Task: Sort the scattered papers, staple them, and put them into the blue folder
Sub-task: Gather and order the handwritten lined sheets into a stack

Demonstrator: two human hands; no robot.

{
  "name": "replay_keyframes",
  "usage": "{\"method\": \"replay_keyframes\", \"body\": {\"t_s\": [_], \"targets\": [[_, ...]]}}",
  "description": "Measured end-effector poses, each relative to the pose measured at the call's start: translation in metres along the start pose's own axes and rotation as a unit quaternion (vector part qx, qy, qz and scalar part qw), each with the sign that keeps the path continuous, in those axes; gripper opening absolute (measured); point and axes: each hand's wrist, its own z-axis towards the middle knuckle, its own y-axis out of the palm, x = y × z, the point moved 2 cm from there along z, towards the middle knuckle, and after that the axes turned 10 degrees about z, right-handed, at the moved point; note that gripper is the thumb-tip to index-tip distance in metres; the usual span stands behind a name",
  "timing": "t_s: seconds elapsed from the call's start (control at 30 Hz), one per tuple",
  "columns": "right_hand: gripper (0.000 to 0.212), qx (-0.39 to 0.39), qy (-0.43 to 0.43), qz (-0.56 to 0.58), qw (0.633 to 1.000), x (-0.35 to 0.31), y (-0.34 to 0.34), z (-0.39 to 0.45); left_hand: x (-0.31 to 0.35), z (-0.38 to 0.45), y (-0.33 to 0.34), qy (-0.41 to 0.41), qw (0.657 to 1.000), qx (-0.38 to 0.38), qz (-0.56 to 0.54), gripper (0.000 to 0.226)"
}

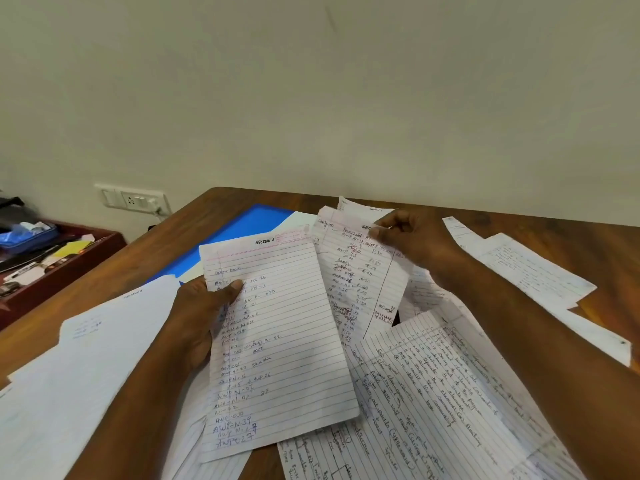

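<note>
Head view. The left hand grips a lined sheet headed "Section 1" by its left edge, thumb on the face. The right hand pinches the top of a second handwritten sheet. Beyond the left hand, the blue folder lies partly covered; loose papers spread beneath both forearms on the wooden table. Far left, a red tray stands by the cream wall.

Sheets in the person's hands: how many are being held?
2: the "Section 1" sheet in the left hand, a second sheet pinched by the right hand. More could be hidden behind.
</note>
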Motion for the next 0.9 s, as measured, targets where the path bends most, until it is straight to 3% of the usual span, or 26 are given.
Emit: {"method": "replay_keyframes", "body": {"t_s": [0.23,0.5,0.7,0.9], "targets": [[0.004,0.059,-0.026,0.085,0.994,-0.027,-0.012,-0.005,0.002,-0.005,0.004,0.043,0.998,-0.033,-0.031,0.036],[0.029,0.069,-0.02,0.106,0.992,-0.038,-0.028,-0.025,0.005,-0.013,0.019,0.087,0.994,-0.062,-0.027,0.05],[0.012,0.131,-0.072,0.142,0.979,-0.066,-0.054,-0.023,0.003,-0.013,0.016,0.107,0.992,-0.05,-0.04,0.054],[0.011,0.168,-0.091,0.166,0.967,-0.094,-0.081,-0.032,0.001,-0.01,0.012,0.108,0.991,-0.041,-0.062,0.055]]}}
